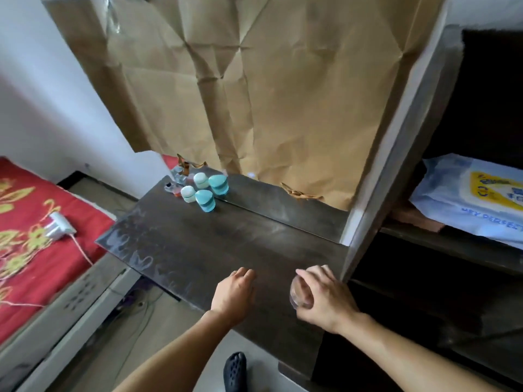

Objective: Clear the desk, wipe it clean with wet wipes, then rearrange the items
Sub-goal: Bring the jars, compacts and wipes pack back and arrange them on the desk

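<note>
The dark wooden desk runs from near me toward a mirror covered in brown paper. At its far left corner stand a blue jar, a white-capped jar and a small clear bottle, doubled by their reflections. My right hand grips a clear round jar at the desk's near right, fingers curled over its top. My left hand rests on the desk beside it, fingers loosely bent and holding nothing.
A pack of wet wipes lies on the dark shelf to the right. A bed with a red floral cover and a white charger with cable is on the left. A dark slipper sits on the floor below.
</note>
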The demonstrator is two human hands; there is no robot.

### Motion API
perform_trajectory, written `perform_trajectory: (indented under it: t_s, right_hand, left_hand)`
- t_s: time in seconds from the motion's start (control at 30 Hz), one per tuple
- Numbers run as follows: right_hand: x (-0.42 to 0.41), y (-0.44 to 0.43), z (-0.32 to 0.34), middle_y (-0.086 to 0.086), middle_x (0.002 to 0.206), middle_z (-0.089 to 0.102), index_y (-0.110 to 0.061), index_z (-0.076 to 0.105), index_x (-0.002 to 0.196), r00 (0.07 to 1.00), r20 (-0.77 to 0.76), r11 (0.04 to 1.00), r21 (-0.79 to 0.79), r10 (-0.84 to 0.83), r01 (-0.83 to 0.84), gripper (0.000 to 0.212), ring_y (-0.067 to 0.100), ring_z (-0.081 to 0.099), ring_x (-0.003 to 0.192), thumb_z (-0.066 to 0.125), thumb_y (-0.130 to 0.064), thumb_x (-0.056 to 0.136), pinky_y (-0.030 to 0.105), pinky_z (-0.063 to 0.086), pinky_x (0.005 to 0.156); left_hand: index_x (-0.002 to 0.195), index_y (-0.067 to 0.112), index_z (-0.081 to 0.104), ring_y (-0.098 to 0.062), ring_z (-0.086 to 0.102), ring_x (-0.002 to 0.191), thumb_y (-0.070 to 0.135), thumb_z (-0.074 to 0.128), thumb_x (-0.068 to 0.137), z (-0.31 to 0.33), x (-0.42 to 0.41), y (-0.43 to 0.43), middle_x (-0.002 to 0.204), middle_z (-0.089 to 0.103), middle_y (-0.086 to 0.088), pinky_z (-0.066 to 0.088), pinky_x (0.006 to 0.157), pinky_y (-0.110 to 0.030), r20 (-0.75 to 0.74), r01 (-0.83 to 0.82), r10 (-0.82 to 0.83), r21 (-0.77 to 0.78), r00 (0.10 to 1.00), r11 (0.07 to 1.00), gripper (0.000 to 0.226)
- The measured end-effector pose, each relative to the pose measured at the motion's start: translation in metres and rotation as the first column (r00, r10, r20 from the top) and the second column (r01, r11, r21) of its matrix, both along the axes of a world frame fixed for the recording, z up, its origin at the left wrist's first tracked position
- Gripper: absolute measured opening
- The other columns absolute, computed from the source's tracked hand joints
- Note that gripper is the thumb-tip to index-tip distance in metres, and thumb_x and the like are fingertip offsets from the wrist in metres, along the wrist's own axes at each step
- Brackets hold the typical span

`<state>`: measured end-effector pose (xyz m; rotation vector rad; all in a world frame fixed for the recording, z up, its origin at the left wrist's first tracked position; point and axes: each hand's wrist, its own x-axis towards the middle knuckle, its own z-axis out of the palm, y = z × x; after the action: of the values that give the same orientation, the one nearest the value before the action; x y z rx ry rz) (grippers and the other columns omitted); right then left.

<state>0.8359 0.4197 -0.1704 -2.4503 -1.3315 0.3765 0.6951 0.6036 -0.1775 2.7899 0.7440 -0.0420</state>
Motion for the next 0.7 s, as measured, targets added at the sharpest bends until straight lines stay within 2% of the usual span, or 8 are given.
perform_trajectory:
  t_s: [0.07, 0.17, 0.23, 0.37, 0.43, 0.53, 0.6, 0.7]
  right_hand:
    - [-0.001, 0.029, -0.001, -0.013, 0.122, 0.046, -0.028, 0.044, 0.133, 1.0, 0.002, 1.0, -0.018, 0.017, -0.017, 0.078, 0.015, 0.038, 0.118, 0.056, -0.047, 0.058, 0.032, 0.049, 0.084]
    - [0.0, 0.082, -0.005, -0.01, 0.122, 0.049, -0.027, 0.045, 0.134, 0.999, 0.015, 0.999, -0.034, 0.043, -0.043, 0.077, 0.016, 0.04, 0.117, 0.059, -0.045, 0.061, 0.033, 0.049, 0.083]
    - [0.004, 0.122, -0.009, -0.009, 0.124, 0.049, -0.026, 0.044, 0.134, 0.999, 0.025, 0.998, -0.045, 0.043, -0.042, 0.076, 0.018, 0.041, 0.117, 0.061, -0.045, 0.062, 0.033, 0.049, 0.083]
    - [0.017, 0.21, -0.022, -0.006, 0.125, 0.048, -0.026, 0.043, 0.134, 0.999, 0.044, 0.998, -0.07, 0.01, -0.007, 0.074, 0.02, 0.041, 0.116, 0.064, -0.045, 0.066, 0.033, 0.049, 0.084]
    - [0.024, 0.255, -0.03, -0.004, 0.125, 0.048, -0.026, 0.042, 0.132, 0.999, 0.049, 0.996, -0.083, -0.018, 0.022, 0.071, 0.021, 0.041, 0.114, 0.066, -0.044, 0.067, 0.034, 0.048, 0.084]
    - [0.033, 0.316, -0.045, -0.001, 0.127, 0.047, -0.026, 0.039, 0.131, 0.996, 0.064, 0.994, -0.085, -0.066, 0.072, 0.068, 0.023, 0.042, 0.114, 0.067, -0.042, 0.071, 0.036, 0.047, 0.084]
    - [0.039, 0.348, -0.054, 0.002, 0.128, 0.046, -0.025, 0.037, 0.13, 0.993, 0.091, 0.992, -0.092, -0.076, 0.084, 0.066, 0.024, 0.042, 0.114, 0.068, -0.039, 0.073, 0.036, 0.047, 0.084]
    - [0.044, 0.382, -0.067, 0.004, 0.127, 0.046, -0.024, 0.037, 0.125, 0.993, 0.1, 0.99, -0.115, -0.069, 0.081, 0.063, 0.025, 0.043, 0.114, 0.071, -0.037, 0.074, 0.036, 0.048, 0.085]
  left_hand:
    - [0.113, 0.021, 0.054, -0.021, 0.056, 0.104, 0.031, 0.048, 0.088, -0.009, -0.014, 0.025, 0.109, 0.057, 0.001, 0.048, 0.077, -0.036, -0.048, -0.033, 0.033, 0.0, 0.998, 0.999, 0.028]
    - [0.098, 0.016, 0.052, -0.025, 0.056, 0.1, 0.029, 0.047, 0.088, -0.023, -0.029, 0.069, 0.102, 0.055, -0.002, 0.044, 0.075, -0.038, -0.084, -0.097, 0.096, -0.006, 0.992, 0.995, 0.017]
    - [0.098, 0.015, 0.051, -0.025, 0.054, 0.101, 0.028, 0.045, 0.089, -0.034, -0.032, 0.103, 0.104, 0.053, -0.003, 0.043, 0.076, -0.036, -0.109, -0.116, 0.116, 0.0, 0.987, 0.993, 0.017]
    - [0.108, 0.016, 0.051, -0.025, 0.048, 0.11, 0.033, 0.043, 0.092, -0.062, -0.026, 0.17, 0.114, 0.049, -0.004, 0.04, 0.088, -0.035, -0.125, -0.114, 0.113, -0.002, 0.986, 0.993, 0.025]
    - [0.119, 0.018, 0.048, -0.026, 0.042, 0.122, 0.038, 0.041, 0.093, -0.078, -0.022, 0.198, 0.127, 0.045, -0.004, 0.037, 0.097, -0.035, -0.131, -0.09, 0.087, -0.012, 0.988, 0.996, 0.033]
    - [0.145, 0.019, 0.029, -0.031, 0.015, 0.144, 0.044, 0.035, 0.096, -0.104, -0.018, 0.227, 0.155, 0.021, -0.011, 0.019, 0.116, -0.042, -0.2, -0.052, 0.038, -0.065, 0.979, 0.997, 0.055]
    - [0.15, 0.019, 0.02, -0.031, 0.004, 0.147, 0.047, 0.029, 0.097, -0.117, -0.018, 0.236, 0.159, 0.009, -0.012, 0.007, 0.119, -0.045, -0.224, -0.021, 0.007, -0.06, 0.974, 0.998, 0.061]
    - [0.145, 0.015, 0.035, -0.035, 0.021, 0.143, 0.047, 0.027, 0.096, -0.127, -0.024, 0.238, 0.154, 0.027, -0.016, 0.017, 0.117, -0.051, -0.164, 0.02, -0.023, -0.022, 0.986, 1.0, 0.06]
